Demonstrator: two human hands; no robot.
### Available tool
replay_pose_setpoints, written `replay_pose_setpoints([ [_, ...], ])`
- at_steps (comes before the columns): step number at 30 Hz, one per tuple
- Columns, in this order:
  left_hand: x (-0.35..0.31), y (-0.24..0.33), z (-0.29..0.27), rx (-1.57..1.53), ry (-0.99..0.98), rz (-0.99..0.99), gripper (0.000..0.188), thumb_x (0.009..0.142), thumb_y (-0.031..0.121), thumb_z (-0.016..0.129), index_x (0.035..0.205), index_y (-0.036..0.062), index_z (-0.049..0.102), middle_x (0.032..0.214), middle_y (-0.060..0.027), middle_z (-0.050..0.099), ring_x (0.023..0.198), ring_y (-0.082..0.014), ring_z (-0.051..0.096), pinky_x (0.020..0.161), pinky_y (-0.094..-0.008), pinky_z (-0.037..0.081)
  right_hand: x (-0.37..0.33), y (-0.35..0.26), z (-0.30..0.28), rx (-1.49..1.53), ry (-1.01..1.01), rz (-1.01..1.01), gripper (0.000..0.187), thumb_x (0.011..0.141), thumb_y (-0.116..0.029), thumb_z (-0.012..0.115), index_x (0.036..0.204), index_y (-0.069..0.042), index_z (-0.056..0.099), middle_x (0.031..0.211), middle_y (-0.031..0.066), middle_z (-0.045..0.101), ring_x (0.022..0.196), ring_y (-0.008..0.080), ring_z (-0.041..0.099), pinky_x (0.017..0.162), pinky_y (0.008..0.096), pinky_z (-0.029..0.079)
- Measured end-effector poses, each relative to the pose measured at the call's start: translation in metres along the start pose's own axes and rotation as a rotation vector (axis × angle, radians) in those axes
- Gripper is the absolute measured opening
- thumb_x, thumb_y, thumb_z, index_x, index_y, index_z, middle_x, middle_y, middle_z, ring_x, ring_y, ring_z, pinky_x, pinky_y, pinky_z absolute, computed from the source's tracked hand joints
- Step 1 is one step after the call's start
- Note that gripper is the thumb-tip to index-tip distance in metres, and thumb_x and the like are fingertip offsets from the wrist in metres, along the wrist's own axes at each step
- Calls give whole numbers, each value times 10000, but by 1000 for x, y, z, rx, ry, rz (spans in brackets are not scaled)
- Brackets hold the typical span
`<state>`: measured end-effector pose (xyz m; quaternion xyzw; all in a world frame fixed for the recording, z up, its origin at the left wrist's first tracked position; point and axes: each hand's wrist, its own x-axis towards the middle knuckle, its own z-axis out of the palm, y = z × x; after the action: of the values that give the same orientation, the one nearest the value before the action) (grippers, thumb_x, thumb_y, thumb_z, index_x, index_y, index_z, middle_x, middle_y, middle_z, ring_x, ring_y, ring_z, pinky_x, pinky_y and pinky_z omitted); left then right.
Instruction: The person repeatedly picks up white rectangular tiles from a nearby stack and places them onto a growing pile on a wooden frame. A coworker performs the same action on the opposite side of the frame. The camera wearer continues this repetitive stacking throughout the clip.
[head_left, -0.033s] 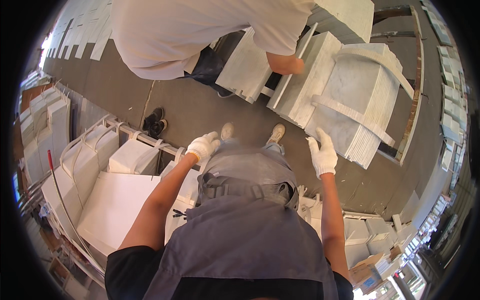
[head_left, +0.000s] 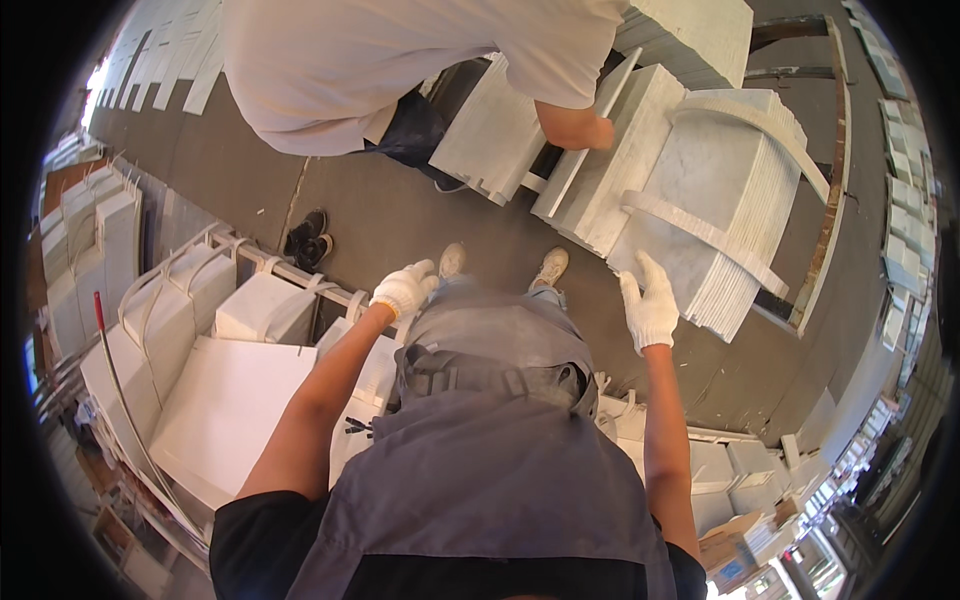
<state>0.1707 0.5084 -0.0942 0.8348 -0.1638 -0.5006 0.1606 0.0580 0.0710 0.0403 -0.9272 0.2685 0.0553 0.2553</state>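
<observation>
Near the right hand (head_left: 650,308) sit strapped slabs (head_left: 695,170); long axis slanting away rightward.

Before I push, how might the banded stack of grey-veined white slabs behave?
The layered stack of grey-veined white slabs would probably feel stiff and heavy, given its many sheets. Its thin exposed edges look apt to chip. The pale curved bands may limit slipping.

Head-worn fisheye faces steeply down, close above apron (head_left: 500,470), floor (head_left: 400,220) farther.
</observation>
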Motion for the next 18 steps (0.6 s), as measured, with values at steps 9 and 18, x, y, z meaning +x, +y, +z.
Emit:
replay_pose_setpoints([
  [9, 3, 151, 82, -455, 319, -103, 436, 1091, 447, 568, 1397, 150, 663, 1413, -206, 702, 1336, -433, 633, 1111, -502, 505, 117, 95, -86, -368, 312, -541, 570, 901, -267, 859, 1405, -72, 681, 1372, 148, 704, 1319, 388, 611, 1163, 504, 474],
  [18, 6, 197, 117, -456, 291, -178, 478, 1070, 431, 577, 1425, 123, 661, 1405, -242, 702, 1355, -435, 631, 1114, -513, 500, 154, 184, -98, -402, 230, -494, 498, 947, -300, 803, 1365, -47, 706, 1423, 170, 673, 1377, 397, 576, 1181, 511, 462],
])
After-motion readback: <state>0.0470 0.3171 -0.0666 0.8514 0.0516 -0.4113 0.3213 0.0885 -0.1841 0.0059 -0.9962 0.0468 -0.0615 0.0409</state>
